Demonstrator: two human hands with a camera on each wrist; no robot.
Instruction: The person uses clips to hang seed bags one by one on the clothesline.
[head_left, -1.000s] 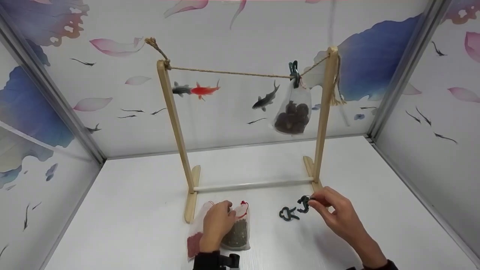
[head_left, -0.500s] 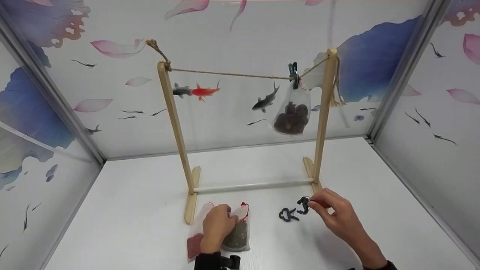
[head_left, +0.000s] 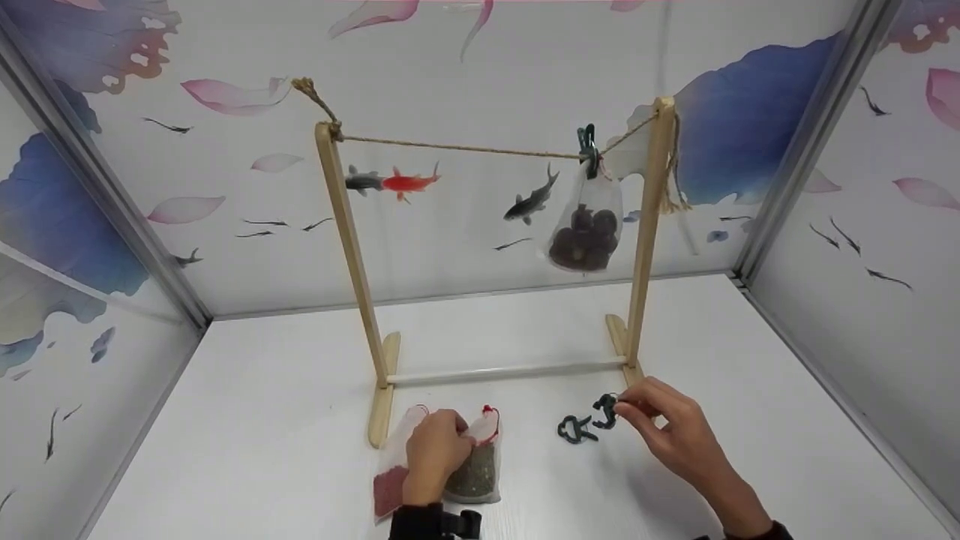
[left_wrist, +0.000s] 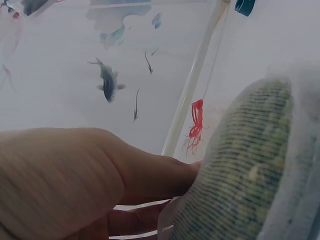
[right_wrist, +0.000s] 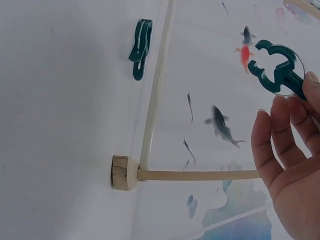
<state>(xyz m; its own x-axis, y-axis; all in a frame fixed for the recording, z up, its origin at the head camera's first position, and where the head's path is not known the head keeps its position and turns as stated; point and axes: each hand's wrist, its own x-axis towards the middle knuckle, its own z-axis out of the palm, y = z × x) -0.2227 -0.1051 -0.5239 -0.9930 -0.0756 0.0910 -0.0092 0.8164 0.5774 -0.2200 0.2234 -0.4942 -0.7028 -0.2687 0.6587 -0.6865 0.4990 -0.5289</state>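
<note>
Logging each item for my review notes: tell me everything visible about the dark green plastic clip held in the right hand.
The dark green plastic clip is a small spring-type clamp with curved, notched jaws and a round opening between them. The right hand pinches its handle end with fingertips, holding it just above the white tabletop, near the wooden rack's right foot. Its jaws point toward a second matching clip lying on the table beside it, apart from it. Nothing else touches it.
</note>
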